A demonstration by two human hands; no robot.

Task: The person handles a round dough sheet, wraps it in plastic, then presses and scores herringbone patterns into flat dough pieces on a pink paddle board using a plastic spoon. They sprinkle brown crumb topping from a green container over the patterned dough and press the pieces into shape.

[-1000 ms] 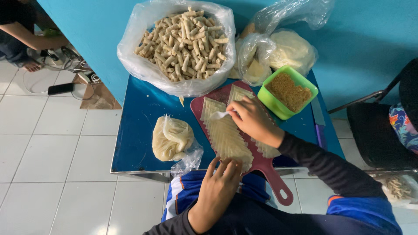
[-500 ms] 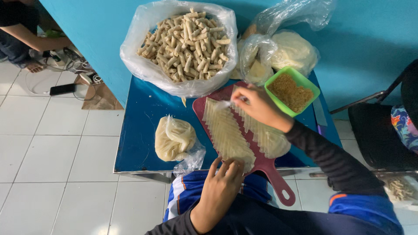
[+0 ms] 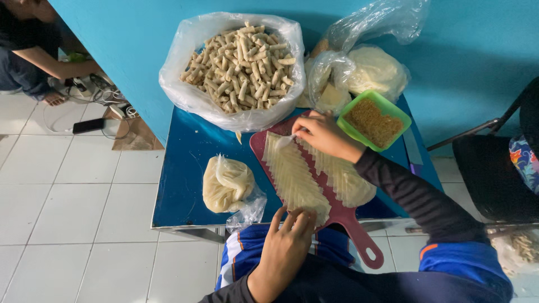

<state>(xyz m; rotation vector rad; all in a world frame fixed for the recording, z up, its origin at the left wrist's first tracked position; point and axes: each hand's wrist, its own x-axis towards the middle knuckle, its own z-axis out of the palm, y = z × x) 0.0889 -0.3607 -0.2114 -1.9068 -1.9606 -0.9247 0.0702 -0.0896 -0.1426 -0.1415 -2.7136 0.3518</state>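
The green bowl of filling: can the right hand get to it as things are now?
Probably yes. The right hand rests on the wrappers right beside the green bowl, and nothing lies between them.

A teal wall (image 3: 460,67) rises behind the blue table (image 3: 179,185), over white floor tiles (image 3: 73,224).

Large clear plastic bag (image 3: 236,67), upper centre of frame: mouth rolled open, heaped with pale beige rolled sticks.

Small clear bag (image 3: 227,185), centre left on the blue table: slumped, holding a cream-coloured lump, loose plastic trailing to its lower right.

Clear bags (image 3: 365,70), upper right against the blue wall: crumpled, holding pale round stacked sheets; one empty end sticks up.

Dark flat phone (image 3: 88,125), screen off, on the white floor tiles, left of frame.
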